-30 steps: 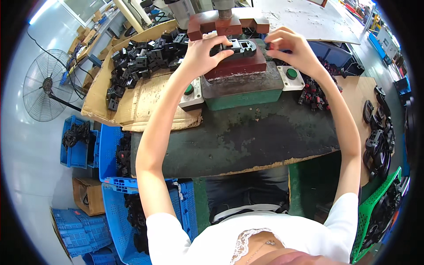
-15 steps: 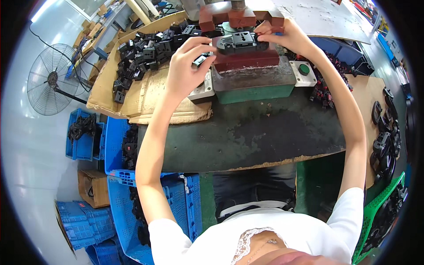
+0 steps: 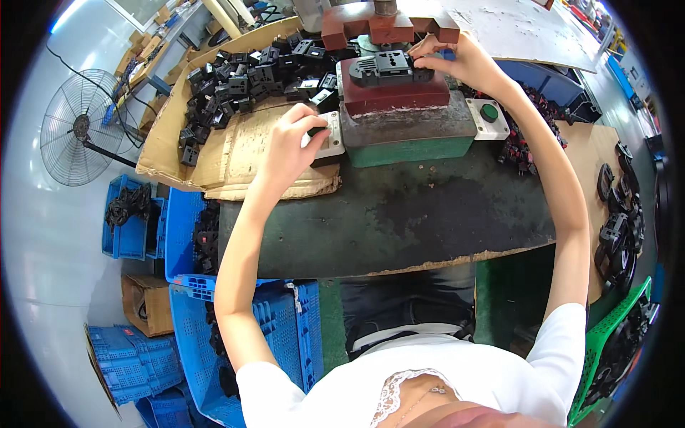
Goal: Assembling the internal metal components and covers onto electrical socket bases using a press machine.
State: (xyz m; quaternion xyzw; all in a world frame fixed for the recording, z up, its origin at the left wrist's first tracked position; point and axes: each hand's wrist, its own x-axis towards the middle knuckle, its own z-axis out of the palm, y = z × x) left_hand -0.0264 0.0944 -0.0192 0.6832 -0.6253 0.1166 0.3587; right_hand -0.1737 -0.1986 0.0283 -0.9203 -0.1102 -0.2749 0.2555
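A black power socket unit [image 3: 389, 68] with an outlet face lies on a dark red block [image 3: 396, 96] of a press. My right hand [image 3: 460, 65] is at the unit's right end, its thumb and fingers closed on that end. To the left of the press, my left hand [image 3: 291, 139] hangs over a white button box [image 3: 330, 135]. Its thumb and forefinger are apart, with nothing held between them; a dark button shows in the gap. Above the socket unit is the press's brown upper block [image 3: 389, 28].
A cardboard box [image 3: 160, 153] of black socket parts stands left. A second white box with a green button [image 3: 489, 112] sits right of the press. Blue crates [image 3: 193, 342] stand lower left, a green crate [image 3: 606, 342] lower right, and a fan [image 3: 80, 128] far left.
My left hand has left the socket unit's left end and come down and toward me, to the white button box. My right hand stays at the unit's right end.
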